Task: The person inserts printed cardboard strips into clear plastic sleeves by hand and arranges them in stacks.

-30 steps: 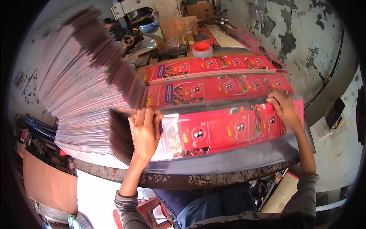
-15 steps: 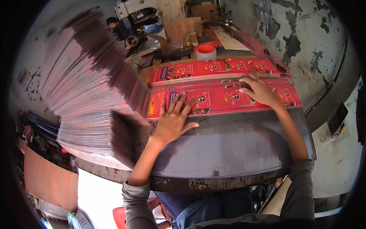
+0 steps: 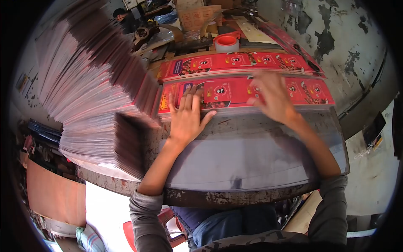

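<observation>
My left hand [image 3: 187, 111] lies flat with its fingers spread on the left part of a long red printed sheet [image 3: 241, 91]. This sheet tops a low stack near the middle of the table. Over the right half of the same sheet is my right hand [image 3: 275, 101], its fingers smeared by motion; whether it touches the sheet I cannot tell. A second row of red printed sheets [image 3: 218, 63] runs parallel just behind. Between my forearms, a clear plastic sheet [image 3: 247, 159] covers the front of the table.
A tall, leaning stack of thin sheets [image 3: 88, 138] stands at the left. Behind the red sheets sits a tape roll [image 3: 226, 42] with a red inside. A worn wall [image 3: 323, 38] borders the right side. Another person [image 3: 124, 19] is in the far left background.
My right hand has moved left along the front red sheet and is now blurred. My left hand stays spread on the sheet's left part. The whole view has tilted slightly.
</observation>
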Available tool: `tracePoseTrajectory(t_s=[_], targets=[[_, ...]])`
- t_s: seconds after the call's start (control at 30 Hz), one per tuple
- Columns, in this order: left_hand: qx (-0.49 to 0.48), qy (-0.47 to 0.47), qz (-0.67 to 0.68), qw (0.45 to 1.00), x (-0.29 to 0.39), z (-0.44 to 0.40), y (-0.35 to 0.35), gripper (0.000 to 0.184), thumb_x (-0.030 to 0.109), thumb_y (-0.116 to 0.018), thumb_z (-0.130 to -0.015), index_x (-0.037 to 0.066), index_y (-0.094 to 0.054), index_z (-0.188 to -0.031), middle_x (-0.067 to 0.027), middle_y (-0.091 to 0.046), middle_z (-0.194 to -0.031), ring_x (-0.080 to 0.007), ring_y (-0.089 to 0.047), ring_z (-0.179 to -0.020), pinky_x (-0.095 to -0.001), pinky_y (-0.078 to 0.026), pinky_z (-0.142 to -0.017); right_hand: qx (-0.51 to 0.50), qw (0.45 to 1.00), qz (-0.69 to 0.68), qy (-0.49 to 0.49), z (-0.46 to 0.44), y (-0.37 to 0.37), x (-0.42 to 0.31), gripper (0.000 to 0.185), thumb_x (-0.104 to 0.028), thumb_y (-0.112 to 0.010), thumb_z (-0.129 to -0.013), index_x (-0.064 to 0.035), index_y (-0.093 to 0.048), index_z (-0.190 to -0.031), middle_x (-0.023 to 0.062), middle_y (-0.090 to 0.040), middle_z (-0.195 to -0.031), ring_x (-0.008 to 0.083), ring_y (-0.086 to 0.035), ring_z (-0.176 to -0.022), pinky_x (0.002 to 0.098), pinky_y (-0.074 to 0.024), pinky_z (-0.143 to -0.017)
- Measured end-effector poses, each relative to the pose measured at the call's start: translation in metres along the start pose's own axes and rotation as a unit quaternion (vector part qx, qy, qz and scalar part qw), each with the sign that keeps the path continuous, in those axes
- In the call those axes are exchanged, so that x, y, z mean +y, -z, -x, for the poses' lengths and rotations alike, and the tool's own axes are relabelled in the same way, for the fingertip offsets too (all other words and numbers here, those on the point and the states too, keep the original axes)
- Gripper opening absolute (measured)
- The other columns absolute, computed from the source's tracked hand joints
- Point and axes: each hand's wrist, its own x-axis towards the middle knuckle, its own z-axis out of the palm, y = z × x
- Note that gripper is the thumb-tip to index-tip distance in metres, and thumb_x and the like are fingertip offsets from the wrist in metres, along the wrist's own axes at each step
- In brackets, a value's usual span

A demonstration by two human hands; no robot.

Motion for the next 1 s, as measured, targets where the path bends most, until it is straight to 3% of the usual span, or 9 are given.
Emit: tracePoseTrajectory(t_s=[0.07, 0.17, 0.27, 0.4, 0.47, 0.63, 0.73, 0.83, 1.0], targets=[[-0.032, 0.035, 0.037, 0.998, 0.001, -0.001, 0.005, 0.068, 0.049, -0.062, -0.078, 0.000, -0.040, -0.119, -0.0150, -0.039, -0.137, -0.0274, -0.038, -0.127, -0.0592, -0.011, -0.105, -0.068, 0.995, 0.052, 0.056, 0.001, 0.000, -0.007, 0.048, -0.045, -0.063, -0.079, -0.0038, -0.056, -0.102, 0.0139, -0.049, -0.121, 0.0300, -0.041, -0.119, 0.0478, -0.0281, -0.099], [0.031, 0.002, 0.030, 0.999, 0.001, -0.002, 0.011, 0.068, 0.050, -0.066, -0.074, -0.001, -0.040, -0.112, -0.0185, -0.033, -0.140, -0.0306, -0.036, -0.128, -0.0636, -0.007, -0.103, -0.015, 0.999, -0.031, -0.011, -0.003, 0.008, -0.005, 0.047, -0.048, -0.060, -0.080, -0.0058, -0.056, -0.099, 0.0105, -0.046, -0.124, 0.0308, -0.038, -0.118, 0.0509, -0.0266, -0.098], [0.088, -0.024, 0.046, 0.995, 0.000, -0.004, 0.012, 0.063, 0.055, -0.062, -0.075, 0.003, -0.043, -0.106, -0.0240, -0.031, -0.138, -0.0328, -0.035, -0.128, -0.0661, -0.005, -0.102, -0.112, 0.994, 0.015, -0.004, 0.005, 0.004, 0.001, 0.043, -0.047, -0.059, -0.082, -0.0075, -0.057, -0.098, 0.0092, -0.045, -0.124, 0.0310, -0.039, -0.116, 0.0498, -0.0272, -0.098], [0.135, -0.026, 0.070, 0.988, 0.001, -0.005, 0.015, 0.056, 0.053, -0.060, -0.078, 0.003, -0.047, -0.099, -0.0239, -0.028, -0.140, -0.0336, -0.032, -0.130, -0.0669, -0.004, -0.101, -0.076, 0.997, 0.015, 0.007, -0.004, 0.015, 0.010, 0.039, -0.045, -0.057, -0.085, -0.0085, -0.059, -0.097, 0.0097, -0.045, -0.124, 0.0307, -0.040, -0.114, 0.0497, -0.0277, -0.097], [0.037, -0.023, 0.004, 0.999, 0.003, -0.006, 0.020, 0.054, 0.053, -0.056, -0.080, 0.002, -0.051, -0.096, -0.0226, -0.026, -0.142, -0.0343, -0.028, -0.132, -0.0672, -0.005, -0.101, -0.042, 0.998, -0.014, -0.035, -0.011, 0.019, 0.013, 0.035, -0.042, -0.056, -0.086, -0.0087, -0.060, -0.096, 0.0098, -0.045, -0.123, 0.0299, -0.039, -0.115, 0.0498, -0.0273, -0.098], [-0.002, 0.009, 0.046, 0.999, 0.003, 0.000, 0.011, 0.055, 0.054, -0.053, -0.082, 0.004, -0.054, -0.105, -0.0203, -0.026, -0.141, -0.0328, -0.031, -0.130, -0.0666, -0.008, -0.102, -0.109, 0.993, -0.048, 0.021, -0.040, -0.003, 0.047, 0.032, -0.035, -0.056, -0.088, -0.0081, -0.056, -0.104, 0.0154, -0.043, -0.125, 0.0343, -0.044, -0.116, 0.0444, -0.0333, -0.098], [-0.008, 0.018, 0.045, 0.999, 0.003, 0.001, 0.008, 0.054, 0.052, -0.053, -0.083, 0.006, -0.054, -0.111, -0.0196, -0.029, -0.138, -0.0322, -0.036, -0.125, -0.0660, -0.009, -0.102, -0.158, 0.985, -0.061, -0.021, -0.074, -0.028, 0.075, 0.042, -0.043, -0.053, -0.089, -0.0081, -0.053, -0.112, 0.0162, -0.043, -0.125, 0.0334, -0.046, -0.115, 0.0407, -0.0376, -0.094], [-0.005, 0.015, 0.045, 0.999, 0.000, 0.002, 0.003, 0.051, 0.049, -0.052, -0.085, 0.007, -0.053, -0.113, -0.0186, -0.034, -0.134, -0.0311, -0.040, -0.122, -0.0638, -0.010, -0.103, -0.223, 0.953, -0.056, -0.195, -0.095, -0.059, 0.104, 0.089, -0.075, -0.040, -0.078, -0.0063, -0.038, -0.134, 0.0173, -0.035, -0.138, 0.0350, -0.039, -0.125, 0.0498, -0.0292, -0.103], [-0.029, 0.003, 0.031, 0.999, 0.000, 0.003, 0.006, 0.051, 0.044, -0.053, -0.086, 0.005, -0.048, -0.119, -0.0136, -0.041, -0.131, -0.0272, -0.044, -0.118, -0.0547, -0.019, -0.104, -0.286, 0.923, 0.067, -0.247, -0.095, -0.077, 0.115, 0.086, -0.073, -0.042, -0.078, -0.0092, -0.040, -0.135, 0.0199, -0.036, -0.136, 0.0337, -0.039, -0.126, 0.0594, -0.0216, -0.103]])
